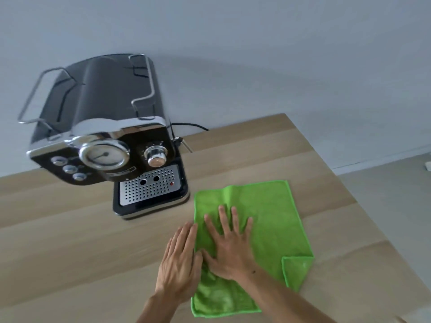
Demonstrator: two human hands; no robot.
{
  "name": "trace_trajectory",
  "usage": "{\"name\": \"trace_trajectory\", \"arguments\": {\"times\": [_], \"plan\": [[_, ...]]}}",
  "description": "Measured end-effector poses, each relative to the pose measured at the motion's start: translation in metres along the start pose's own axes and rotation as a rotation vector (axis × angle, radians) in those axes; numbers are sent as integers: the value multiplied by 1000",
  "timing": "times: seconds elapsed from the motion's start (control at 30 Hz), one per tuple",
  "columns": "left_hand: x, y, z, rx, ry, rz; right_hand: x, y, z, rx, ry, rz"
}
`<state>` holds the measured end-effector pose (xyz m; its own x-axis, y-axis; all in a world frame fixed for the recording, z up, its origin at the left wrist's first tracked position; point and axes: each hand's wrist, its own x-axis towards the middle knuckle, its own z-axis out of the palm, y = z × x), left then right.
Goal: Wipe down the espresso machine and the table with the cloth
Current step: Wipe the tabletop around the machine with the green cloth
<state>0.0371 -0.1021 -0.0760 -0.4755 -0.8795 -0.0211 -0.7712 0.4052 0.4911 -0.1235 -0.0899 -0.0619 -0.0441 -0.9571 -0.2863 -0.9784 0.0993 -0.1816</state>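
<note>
A: Head view, nearest first: right hand (231, 250) flat on the green cloth (275, 217), fingers spread and straight, pressing, gripping nothing. Left hand (179, 264) just beside it, fingers straight, along the cloth's left edge, partly on the table (70, 252).

B: Cloth's position?

A: Spread on the table in front and to the right of the espresso machine (105, 136), close to its drip tray (151, 187) but not touching. Near right corner folded over.

B: Progress?

A: Hard to call. No streaks or wet marks tell whether the machine is done. My read: either table wiping is in hand, or the cloth is being flattened first. Most of the table looks left to cover.
</note>
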Motion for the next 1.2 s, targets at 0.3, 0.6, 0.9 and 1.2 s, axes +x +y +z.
{"name": "trace_trajectory", "arguments": {"times": [0.3, 0.6, 0.9, 1.2], "plan": [[-40, -2, -8, 347, -105, 94, -63, 71, 2, 37, 155, 89], [-90, -25, -21, 406, -26, -60, -98, 55, 22, -6, 77, -51], [-159, -66, -48, 488, 10, -193, -139, 57, 42, 142, 313, -433], [-199, -45, -52, 355, 19, 184, -146, 90, 22, 66, 234, -641]]}}
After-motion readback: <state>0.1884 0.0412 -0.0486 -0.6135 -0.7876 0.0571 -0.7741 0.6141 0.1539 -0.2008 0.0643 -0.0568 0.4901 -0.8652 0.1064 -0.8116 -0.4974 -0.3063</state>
